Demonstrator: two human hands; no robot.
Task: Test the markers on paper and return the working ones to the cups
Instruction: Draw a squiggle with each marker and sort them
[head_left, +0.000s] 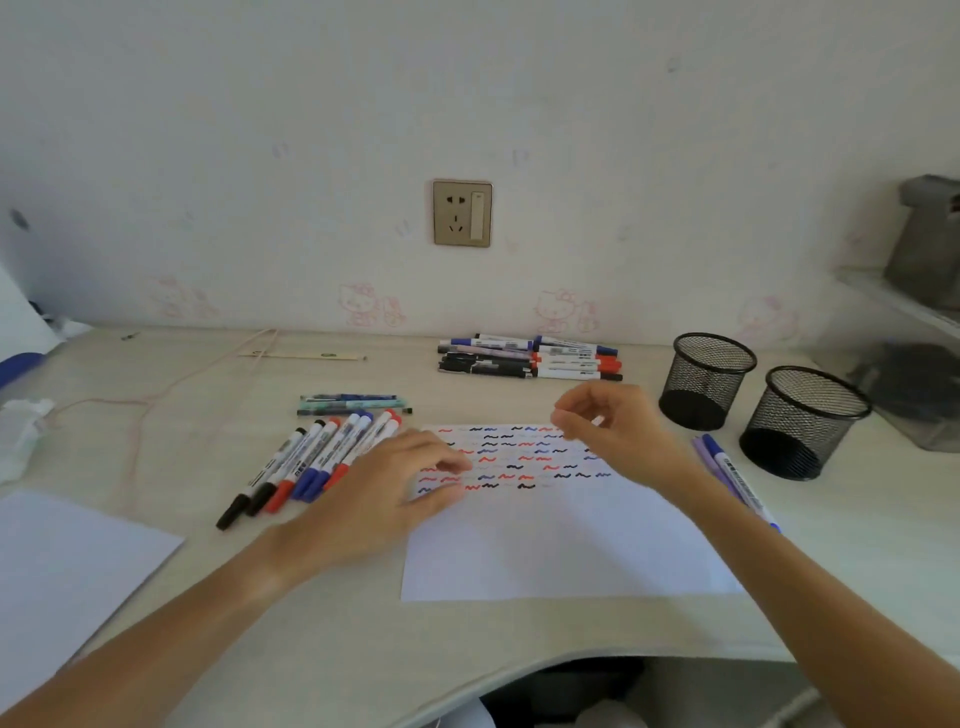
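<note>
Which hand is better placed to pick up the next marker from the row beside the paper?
Probably the left hand. It rests at the paper's left edge, right beside the row of markers. The right hand hovers over the paper's far right side, nearer the two mesh cups and holding nothing visible.

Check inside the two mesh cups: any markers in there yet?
Both mesh cups look empty: only dark bases show through the mesh and open tops. The near inner walls are partly hidden. Two markers lie on the desk just left of the nearer cup.
</note>
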